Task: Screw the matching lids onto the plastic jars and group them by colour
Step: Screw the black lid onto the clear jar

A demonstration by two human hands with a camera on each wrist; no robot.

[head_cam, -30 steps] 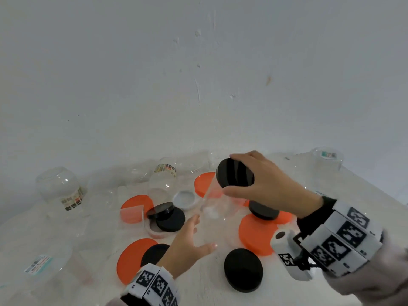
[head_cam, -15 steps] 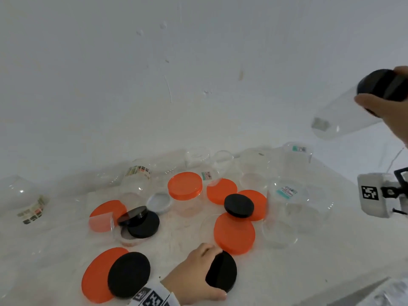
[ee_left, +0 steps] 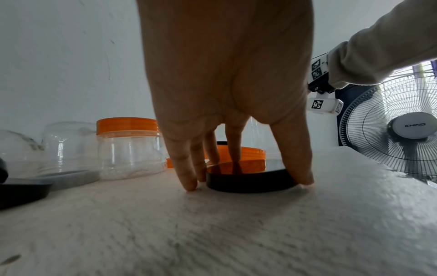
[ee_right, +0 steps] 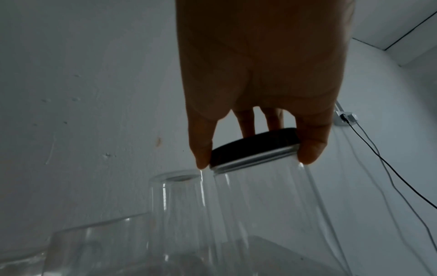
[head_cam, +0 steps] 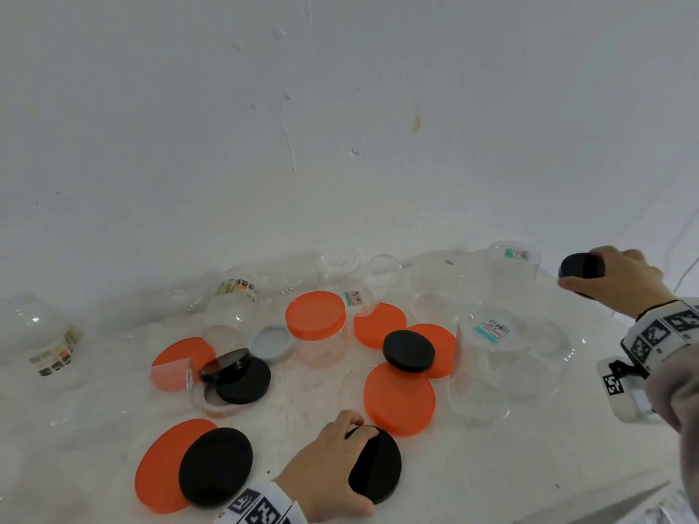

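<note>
Black plastic forms the lid (head_cam: 581, 265) that is gripped at its rim by the curled thumb and fingers of the right hand (head_cam: 620, 279), at the far right of the table (head_cam: 472, 482). In the right wrist view this lid is seen fitted on a clear jar (ee_right: 267, 214), which is held tilted just beside another clear jar (ee_right: 178, 211).

A second black lid (head_cam: 376, 470) lies flat on the table at the near edge and is pinched at its rim by the left hand (head_cam: 325, 474), with thumb on one side and fingers (ee_left: 189, 168) on the other, their tips touching the table.

Beyond it, loose orange lids and black lids are scattered among clear jars, and one jar with an orange lid (head_cam: 316, 327) is stood upright near the middle. A fan (ee_left: 402, 134) is seen past the table edge.
</note>
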